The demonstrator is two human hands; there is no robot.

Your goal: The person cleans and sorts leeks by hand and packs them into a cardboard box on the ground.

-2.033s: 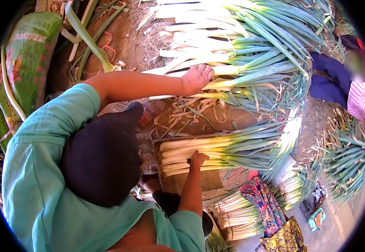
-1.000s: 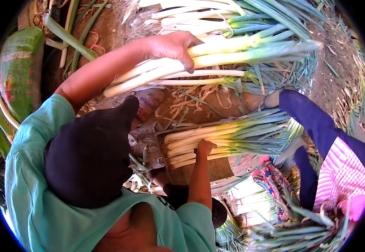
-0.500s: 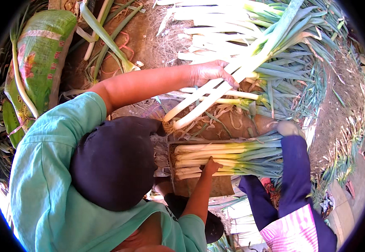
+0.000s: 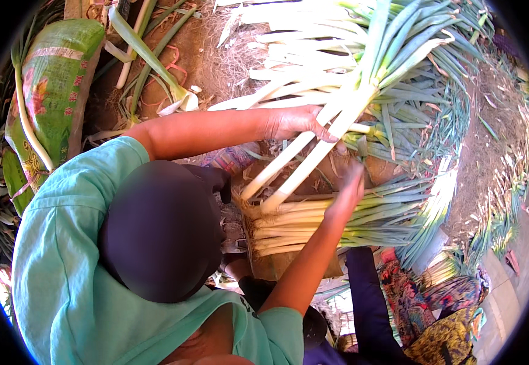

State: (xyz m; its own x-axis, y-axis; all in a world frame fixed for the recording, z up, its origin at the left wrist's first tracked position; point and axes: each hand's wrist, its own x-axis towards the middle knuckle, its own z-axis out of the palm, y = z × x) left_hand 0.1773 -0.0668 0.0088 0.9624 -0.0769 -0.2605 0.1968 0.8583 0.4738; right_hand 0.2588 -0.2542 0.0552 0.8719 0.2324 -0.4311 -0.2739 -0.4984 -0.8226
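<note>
head view: left hand grips two leeks, right hand open over bundled leeks beside green sack.

Smooth, waxy leek stalks at centre; glossy printed woven-plastic sack upper left; matt teal cloth shirt; rough dry soil.

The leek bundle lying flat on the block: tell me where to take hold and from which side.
Take the leek bundle by its firm white stalks near the root ends, coming from above. The stalks lie level and packed there, while the green tops fan out loose and floppy.
</note>
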